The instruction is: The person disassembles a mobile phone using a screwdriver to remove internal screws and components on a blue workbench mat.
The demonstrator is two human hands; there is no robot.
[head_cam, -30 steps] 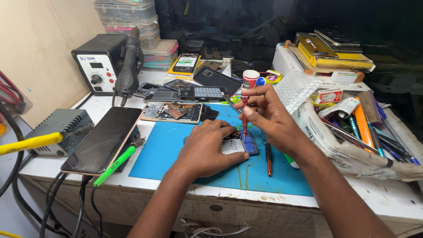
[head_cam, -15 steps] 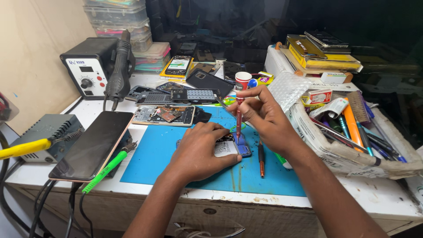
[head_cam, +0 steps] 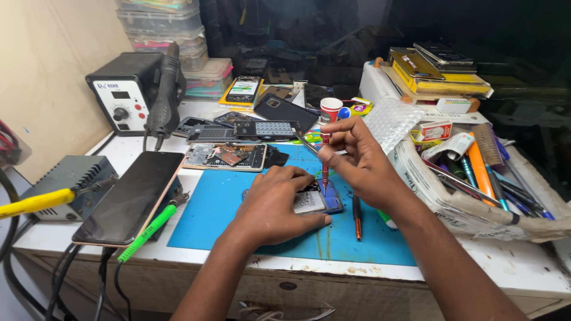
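My left hand [head_cam: 275, 205] lies flat on an opened phone [head_cam: 318, 200] that rests on the blue work mat [head_cam: 214, 208], holding it down. My right hand [head_cam: 357, 159] pinches a slim red screwdriver [head_cam: 325, 163] upright, with its tip set down on the phone's right part. A second red-handled screwdriver [head_cam: 356, 215] lies on the mat just right of the phone. Most of the phone is hidden under my left hand.
A large dark phone [head_cam: 131, 196] and a green-handled tool [head_cam: 148, 229] lie left of the mat. A hot-air station [head_cam: 125, 95], an opened phone body [head_cam: 226, 156], a small red cup [head_cam: 331, 109], stacked boxes [head_cam: 437, 77] and a tray of pens and tools [head_cam: 476, 172] crowd the bench.
The view has shifted slightly. My right hand keeps the screwdriver upright on the phone, and my left hand stays pressed on it.
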